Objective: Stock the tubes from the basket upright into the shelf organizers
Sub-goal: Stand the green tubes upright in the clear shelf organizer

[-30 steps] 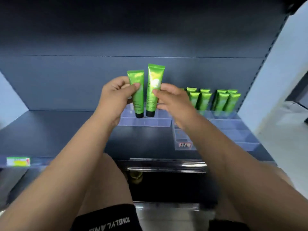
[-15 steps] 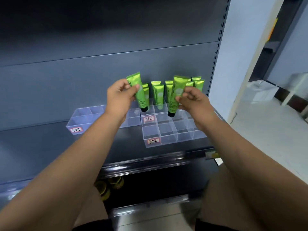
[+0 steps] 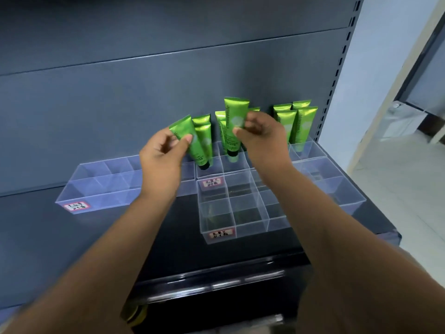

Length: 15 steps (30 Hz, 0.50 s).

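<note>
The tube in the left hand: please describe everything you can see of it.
The tube in the left hand is glossy green, seemingly soft plastic, with a flat crimped end on top, a black cap at the bottom, a pale round mark and dark print along its side. It is tilted, top leaning left. The left hand pinches its upper part. Its cap is at a rear compartment of the clear organizer, beside tubes already standing there.

A dark grey metal shelf [image 3: 79, 237] is carrying clear plastic compartmented organizers [image 3: 240, 213]: one sitting far left, others clustering toward the right, labels facing near.
</note>
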Each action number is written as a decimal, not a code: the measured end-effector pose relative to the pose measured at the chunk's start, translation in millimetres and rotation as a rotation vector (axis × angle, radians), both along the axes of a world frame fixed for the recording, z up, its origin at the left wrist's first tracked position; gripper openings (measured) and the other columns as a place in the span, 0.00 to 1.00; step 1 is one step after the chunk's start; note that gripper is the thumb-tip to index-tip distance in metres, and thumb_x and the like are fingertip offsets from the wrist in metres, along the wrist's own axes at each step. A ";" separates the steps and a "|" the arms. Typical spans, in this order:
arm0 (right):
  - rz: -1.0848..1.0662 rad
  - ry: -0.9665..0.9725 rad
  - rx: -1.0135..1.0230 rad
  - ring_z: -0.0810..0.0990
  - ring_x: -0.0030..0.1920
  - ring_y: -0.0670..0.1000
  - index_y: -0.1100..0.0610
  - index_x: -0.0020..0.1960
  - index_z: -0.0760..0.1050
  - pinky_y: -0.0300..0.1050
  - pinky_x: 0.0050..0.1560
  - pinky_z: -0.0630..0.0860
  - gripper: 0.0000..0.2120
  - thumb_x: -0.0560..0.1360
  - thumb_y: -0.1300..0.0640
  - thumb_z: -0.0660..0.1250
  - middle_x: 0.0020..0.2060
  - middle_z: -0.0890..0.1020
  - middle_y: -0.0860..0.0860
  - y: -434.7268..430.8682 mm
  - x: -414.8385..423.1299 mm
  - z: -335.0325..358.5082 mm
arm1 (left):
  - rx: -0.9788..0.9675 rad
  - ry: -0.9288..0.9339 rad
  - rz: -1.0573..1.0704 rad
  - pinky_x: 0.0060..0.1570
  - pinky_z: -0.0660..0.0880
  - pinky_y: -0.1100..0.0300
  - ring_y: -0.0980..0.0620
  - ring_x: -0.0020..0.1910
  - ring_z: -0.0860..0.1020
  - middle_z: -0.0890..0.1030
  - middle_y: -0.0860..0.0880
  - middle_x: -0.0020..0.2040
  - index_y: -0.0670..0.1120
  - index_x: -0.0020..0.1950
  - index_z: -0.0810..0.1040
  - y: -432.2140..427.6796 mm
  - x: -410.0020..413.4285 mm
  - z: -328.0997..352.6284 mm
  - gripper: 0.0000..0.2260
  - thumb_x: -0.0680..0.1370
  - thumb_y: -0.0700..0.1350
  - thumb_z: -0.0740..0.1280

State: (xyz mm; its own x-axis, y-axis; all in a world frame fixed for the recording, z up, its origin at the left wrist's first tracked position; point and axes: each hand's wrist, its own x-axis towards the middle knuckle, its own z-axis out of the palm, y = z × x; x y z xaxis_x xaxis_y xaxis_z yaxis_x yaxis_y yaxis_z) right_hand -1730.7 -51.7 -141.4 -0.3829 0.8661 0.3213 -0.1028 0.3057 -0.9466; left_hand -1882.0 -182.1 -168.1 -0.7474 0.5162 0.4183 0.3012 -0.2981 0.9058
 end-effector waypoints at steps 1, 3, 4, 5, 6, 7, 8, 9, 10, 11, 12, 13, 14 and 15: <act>-0.001 -0.020 0.029 0.76 0.36 0.39 0.45 0.41 0.77 0.39 0.48 0.78 0.16 0.73 0.65 0.75 0.31 0.78 0.36 1.5 -0.1 -1.5 | -0.015 0.025 -0.018 0.51 0.75 0.41 0.46 0.42 0.68 0.67 0.38 0.38 0.38 0.45 0.77 2.0 -1.6 1.2 0.13 0.75 0.47 0.76; -0.008 -0.037 0.067 0.76 0.36 0.42 0.47 0.40 0.76 0.43 0.46 0.79 0.15 0.73 0.65 0.75 0.32 0.77 0.39 4.2 2.5 -4.9 | -0.053 0.084 -0.051 0.51 0.76 0.42 0.46 0.42 0.70 0.70 0.32 0.41 0.41 0.48 0.81 4.6 -4.3 4.7 0.11 0.75 0.47 0.76; -0.017 -0.040 0.066 0.76 0.37 0.44 0.48 0.39 0.75 0.47 0.48 0.80 0.14 0.73 0.65 0.75 0.33 0.77 0.42 5.9 4.3 -6.6 | -0.066 0.112 -0.060 0.52 0.77 0.41 0.46 0.42 0.71 0.71 0.32 0.43 0.42 0.49 0.82 6.2 -6.1 5.0 0.10 0.75 0.47 0.76; -0.022 -0.043 0.054 0.76 0.38 0.45 0.49 0.40 0.76 0.51 0.51 0.81 0.14 0.73 0.65 0.75 0.34 0.78 0.44 7.4 4.9 -8.0 | -0.077 0.146 -0.055 0.52 0.77 0.42 0.46 0.43 0.72 0.71 0.34 0.43 0.43 0.48 0.83 7.0 -7.5 4.6 0.09 0.74 0.47 0.76; -0.026 -0.046 0.035 0.77 0.39 0.46 0.50 0.40 0.76 0.53 0.53 0.81 0.13 0.72 0.65 0.75 0.36 0.78 0.46 8.5 4.1 -9.4 | -0.091 0.183 -0.039 0.50 0.76 0.43 0.48 0.43 0.72 0.71 0.38 0.42 0.44 0.47 0.82 7.8 -9.8 3.2 0.08 0.74 0.47 0.76; -0.035 -0.052 0.014 0.78 0.40 0.47 0.50 0.41 0.77 0.54 0.54 0.81 0.13 0.72 0.65 0.76 0.37 0.79 0.47 9.7 2.7 -11.4 | -0.105 0.210 -0.024 0.49 0.76 0.43 0.49 0.42 0.71 0.70 0.42 0.42 0.45 0.44 0.81 9.2 -11.5 2.1 0.08 0.74 0.47 0.76; -0.043 -0.064 -0.003 0.79 0.41 0.47 0.49 0.42 0.77 0.53 0.53 0.81 0.12 0.72 0.64 0.76 0.38 0.80 0.48 10.6 1.3 -13.6 | -0.114 0.218 -0.014 0.49 0.77 0.42 0.50 0.42 0.71 0.70 0.46 0.42 0.47 0.41 0.79 11.4 -13.4 0.5 0.08 0.74 0.47 0.77; -0.042 -0.084 -0.011 0.80 0.41 0.47 0.49 0.43 0.77 0.51 0.52 0.81 0.11 0.72 0.63 0.76 0.39 0.81 0.48 11.9 -0.1 -16.5 | -0.120 0.213 -0.007 0.51 0.78 0.40 0.50 0.42 0.71 0.70 0.48 0.41 0.50 0.39 0.78 13.6 -15.3 -1.1 0.08 0.73 0.46 0.77; -0.030 -0.109 -0.003 0.80 0.41 0.47 0.50 0.43 0.78 0.48 0.49 0.82 0.11 0.72 0.63 0.76 0.39 0.82 0.48 12.8 -1.1 -19.4 | -0.121 0.208 -0.004 0.52 0.79 0.37 0.51 0.42 0.71 0.70 0.50 0.41 0.52 0.38 0.79 15.9 -17.5 -3.0 0.09 0.73 0.46 0.77; -0.013 -0.138 0.021 0.79 0.39 0.46 0.50 0.41 0.77 0.45 0.46 0.80 0.11 0.72 0.62 0.76 0.38 0.82 0.48 13.7 -2.0 -22.8 | -0.125 0.214 0.001 0.53 0.79 0.36 0.51 0.42 0.72 0.70 0.52 0.41 0.54 0.38 0.79 17.8 -18.7 -5.3 0.09 0.73 0.45 0.77; 0.004 -0.170 0.059 0.77 0.37 0.45 0.49 0.38 0.75 0.42 0.44 0.78 0.12 0.72 0.62 0.76 0.36 0.81 0.48 14.1 -2.6 -26.0 | -0.134 0.227 0.003 0.53 0.79 0.36 0.52 0.42 0.72 0.70 0.53 0.41 0.56 0.38 0.79 19.3 -19.5 -8.0 0.10 0.73 0.44 0.77; 0.018 -0.199 0.095 0.75 0.35 0.45 0.50 0.35 0.73 0.41 0.43 0.76 0.15 0.72 0.62 0.76 0.33 0.79 0.46 13.9 -3.3 -28.7 | -0.149 0.244 0.002 0.53 0.79 0.37 0.52 0.41 0.72 0.70 0.54 0.41 0.56 0.37 0.79 20.0 -20.1 -10.8 0.11 0.73 0.43 0.77; 0.025 -0.228 0.128 0.73 0.34 0.45 0.50 0.34 0.71 0.41 0.42 0.74 0.16 0.71 0.62 0.76 0.30 0.76 0.45 13.4 -4.1 -30.8 | -0.161 0.257 -0.006 0.52 0.78 0.38 0.52 0.41 0.72 0.70 0.54 0.41 0.57 0.37 0.78 20.3 -20.6 -13.2 0.13 0.73 0.42 0.77; 0.027 -0.256 0.159 0.71 0.33 0.46 0.52 0.33 0.71 0.41 0.41 0.73 0.16 0.71 0.62 0.76 0.29 0.74 0.45 12.6 -4.6 -31.8 | -0.169 0.264 -0.011 0.52 0.78 0.39 0.52 0.41 0.72 0.70 0.55 0.41 0.59 0.37 0.78 20.2 -20.6 -14.7 0.14 0.73 0.42 0.77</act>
